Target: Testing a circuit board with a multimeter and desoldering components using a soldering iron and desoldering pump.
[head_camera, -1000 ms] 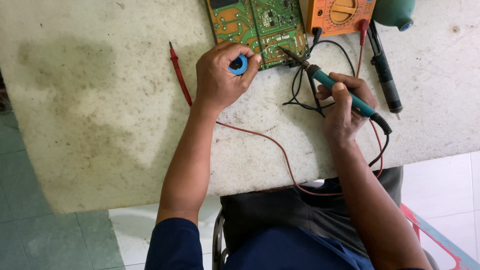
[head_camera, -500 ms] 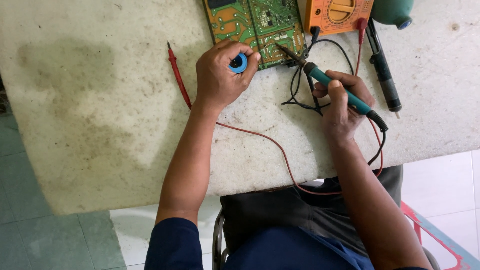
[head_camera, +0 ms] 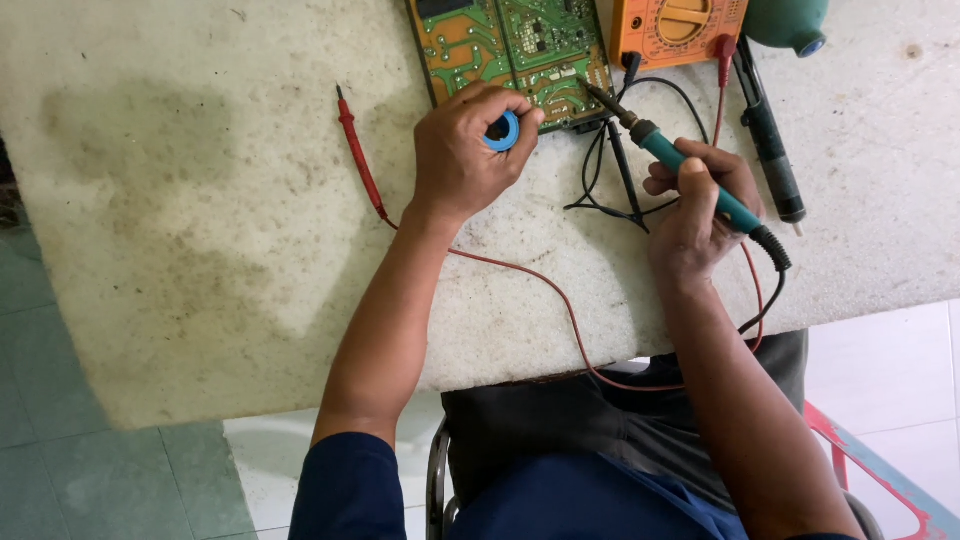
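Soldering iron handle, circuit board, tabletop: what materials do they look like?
Soldering iron in the right hand: teal handle looks like matte plastic, with a dark metal tip. Circuit board: green and orange laminate, glossy, with light traces. Tabletop: pale speckled stone or concrete, dull and stained; hard to say which.

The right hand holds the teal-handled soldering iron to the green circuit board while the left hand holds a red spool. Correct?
Not quite: the spool in the left hand is blue, as the head view shows. The right hand does hold the teal-handled soldering iron to the green circuit board.

Both arms bare from hand to above the elbow; a dark navy short sleeve (head_camera: 345,490) on the left arm; grey trousers (head_camera: 590,425); navy shirt below.
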